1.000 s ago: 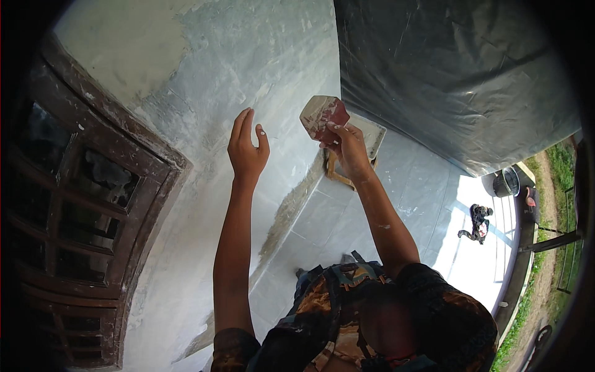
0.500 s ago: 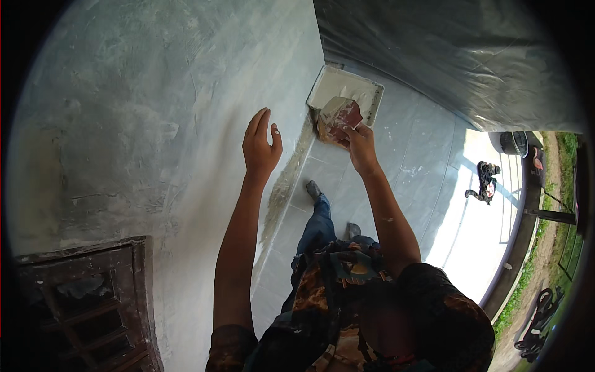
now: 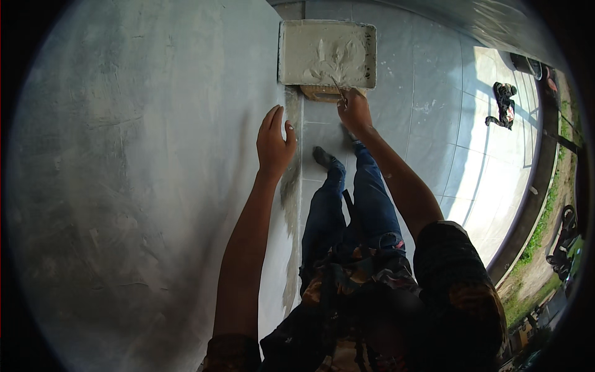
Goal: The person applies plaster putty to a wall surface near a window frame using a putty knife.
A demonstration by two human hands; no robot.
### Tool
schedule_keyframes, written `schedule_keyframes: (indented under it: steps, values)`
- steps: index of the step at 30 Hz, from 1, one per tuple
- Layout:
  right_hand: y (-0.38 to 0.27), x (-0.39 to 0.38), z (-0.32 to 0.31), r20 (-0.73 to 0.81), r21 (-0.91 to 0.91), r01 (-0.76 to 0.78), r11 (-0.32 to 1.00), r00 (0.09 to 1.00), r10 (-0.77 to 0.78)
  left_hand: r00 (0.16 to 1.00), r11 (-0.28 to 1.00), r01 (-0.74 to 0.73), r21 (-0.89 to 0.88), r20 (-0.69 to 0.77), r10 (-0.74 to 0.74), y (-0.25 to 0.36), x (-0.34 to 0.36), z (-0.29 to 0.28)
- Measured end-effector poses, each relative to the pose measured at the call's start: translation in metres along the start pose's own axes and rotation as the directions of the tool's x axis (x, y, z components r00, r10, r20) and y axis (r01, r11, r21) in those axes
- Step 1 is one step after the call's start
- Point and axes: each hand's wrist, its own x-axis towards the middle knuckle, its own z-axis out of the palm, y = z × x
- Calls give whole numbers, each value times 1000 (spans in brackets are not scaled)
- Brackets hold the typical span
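Rectangular tray (image 3: 371, 60) of off-white paste (image 3: 307, 46), thick and ridged near its middle, the rim speckled dark, resting on a tan box (image 3: 319, 93) beside a blotchy grey wall (image 3: 155, 155). Right hand (image 3: 354, 108) grasping a thin scraper (image 3: 338, 87), seen nearly edge-on at the tray's near edge; left hand (image 3: 276, 146) empty, fingers extended; floor (image 3: 434, 133) of smooth grey tiles

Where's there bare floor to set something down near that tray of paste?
The tiled floor is bare right of the tray, between it and the dark bundle, apart from pale specks. It's crowded at the tray's near edge, with the right hand, tan stand and both feet close together.
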Motion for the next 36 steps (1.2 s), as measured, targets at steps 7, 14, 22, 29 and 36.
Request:
schedule_keyframes:
  steps: [7,14,22,29,36]
  values:
    - [59,75,81,227,-349,317,882,942,-248,995,995,72,-67,71,-67,-14,31,46]
    - [63,56,115,377,-515,396,760,901,-214,982,989,127,-73,148,-115,-26,22,63]
    - [53,29,69,672,-331,452,828,729,-128,977,978,175,-113,147,-157,-27,24,63]
    - [56,45,61,633,644,-763,60,576,517,964,966,237,-103,149,-220,-26,19,67]
    - [109,25,106,531,795,-575,-192,508,678,957,960,241,-143,198,-210,-20,23,85]
